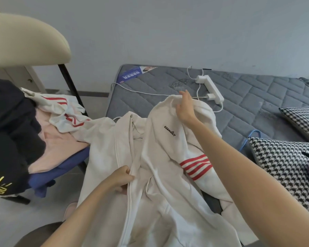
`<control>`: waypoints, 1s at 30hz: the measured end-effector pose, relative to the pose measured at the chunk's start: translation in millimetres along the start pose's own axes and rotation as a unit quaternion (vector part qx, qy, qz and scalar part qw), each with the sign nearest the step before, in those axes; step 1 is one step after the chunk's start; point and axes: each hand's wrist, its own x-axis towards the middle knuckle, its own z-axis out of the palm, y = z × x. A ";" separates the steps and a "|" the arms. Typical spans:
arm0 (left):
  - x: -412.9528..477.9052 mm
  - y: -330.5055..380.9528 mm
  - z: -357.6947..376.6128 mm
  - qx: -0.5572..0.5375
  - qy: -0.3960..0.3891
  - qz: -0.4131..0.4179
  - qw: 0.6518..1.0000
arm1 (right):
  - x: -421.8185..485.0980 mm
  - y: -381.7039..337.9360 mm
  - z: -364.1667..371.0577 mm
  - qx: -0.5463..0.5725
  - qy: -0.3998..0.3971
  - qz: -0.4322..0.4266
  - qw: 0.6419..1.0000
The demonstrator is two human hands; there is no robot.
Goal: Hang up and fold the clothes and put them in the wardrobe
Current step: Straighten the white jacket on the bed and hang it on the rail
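The cream zip-up hoodie with red sleeve stripes (161,175) lay over the near left corner of the grey quilted mattress (257,97). The left hand (119,180) pinched its zipper edge and the right hand (185,109) clutched the shoulder; pulling it taut first seemed wise.

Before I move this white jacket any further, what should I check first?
1. Left hand grips the jacket at its zip edge: ok.
2. Right hand firmly on the shoulder: cannot tell; it touches the cloth, grip unclear.
3. Zip done up: not ok; the front lies open.
4. Cable clear of the jacket: not ok; it runs under the shoulder.
5. Hanger near: ok; it lies on the mattress by the pillow, partly hidden.
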 end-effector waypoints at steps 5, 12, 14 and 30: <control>2.1 3.1 -0.7 0.037 0.023 0.026 0.999 | -39.0 12.5 16.3 -0.057 -0.048 -0.031 0.997; 15.5 -1.6 25.0 0.055 0.108 0.069 0.990 | -130.0 67.8 7.0 -0.373 -0.142 0.174 0.900; 13.8 -2.8 27.9 0.009 0.108 0.066 0.992 | -157.7 88.7 -2.6 -0.414 -0.131 0.190 0.881; -59.7 -2.3 40.1 0.228 -0.102 0.025 0.968 | -175.4 110.0 -70.0 -0.404 0.020 0.152 0.902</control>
